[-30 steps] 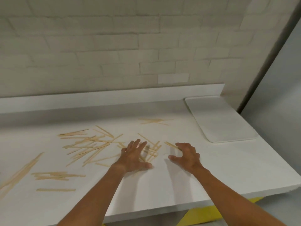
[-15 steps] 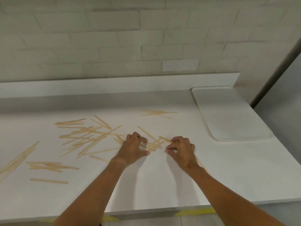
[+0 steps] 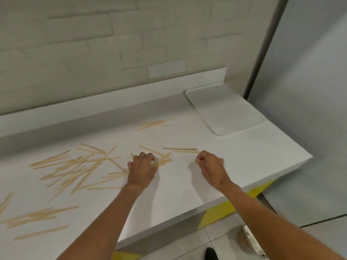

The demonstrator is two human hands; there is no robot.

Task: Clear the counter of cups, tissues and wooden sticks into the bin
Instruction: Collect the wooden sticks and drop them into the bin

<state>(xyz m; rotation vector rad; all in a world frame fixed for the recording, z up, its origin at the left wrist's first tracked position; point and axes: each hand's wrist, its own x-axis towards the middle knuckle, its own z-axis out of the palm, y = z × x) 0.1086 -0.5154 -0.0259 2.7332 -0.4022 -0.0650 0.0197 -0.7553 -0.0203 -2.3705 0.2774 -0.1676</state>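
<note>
Stick-gathering step: L hand (image 3: 142, 169) curls its fingers round a few wooden sticks (image 3: 165, 161) mid-counter (image 3: 262, 151). R hand (image 3: 210, 166) is fisted beside two more just far of it; pinching one? Can't tell. Next: bunch loose sticks w/ both hands, lift, find bin (not in view). Count: sticks several dozen, overlapped, approx only; cups 0, tissues 0; 1 white board (image 3: 225, 109) far right.

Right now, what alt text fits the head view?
Two bare hands gather wooden sticks scattered on a white counter: the left hand curls over a small cluster, the right hand curls on the ends of two more. A white tray lies far right.
</note>
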